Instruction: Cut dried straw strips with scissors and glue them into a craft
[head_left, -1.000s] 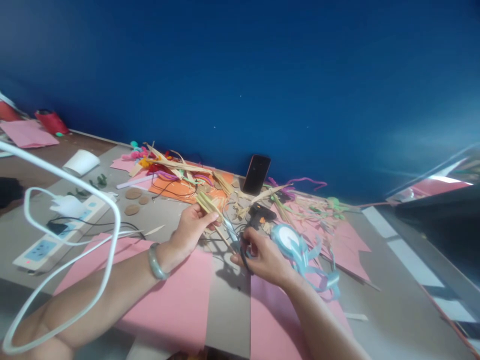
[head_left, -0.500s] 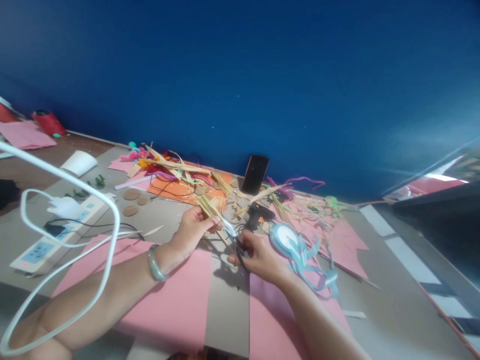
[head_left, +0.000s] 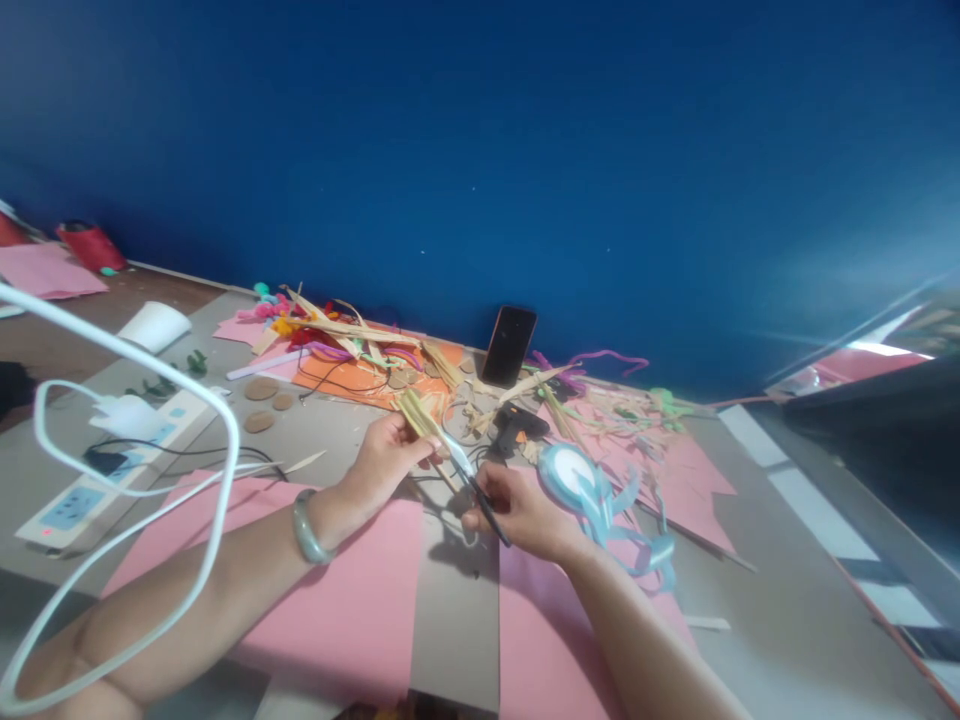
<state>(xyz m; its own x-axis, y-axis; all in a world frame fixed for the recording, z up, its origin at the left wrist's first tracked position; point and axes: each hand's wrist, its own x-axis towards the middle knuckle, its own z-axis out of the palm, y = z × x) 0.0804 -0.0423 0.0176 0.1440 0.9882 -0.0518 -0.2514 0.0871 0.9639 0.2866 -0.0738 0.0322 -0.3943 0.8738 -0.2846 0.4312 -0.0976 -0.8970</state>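
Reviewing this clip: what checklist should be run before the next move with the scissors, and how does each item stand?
1. Left hand grips the bundle of pale yellow-green straw strips: ok.
2. Right hand holds the black-handled metal scissors: ok.
3. Scissors open around the strips: cannot tell, blurred.
4. Left fingertips away from the cutting edge: cannot tell.
5. Light blue ribbon roll apart from the scissors: ok.
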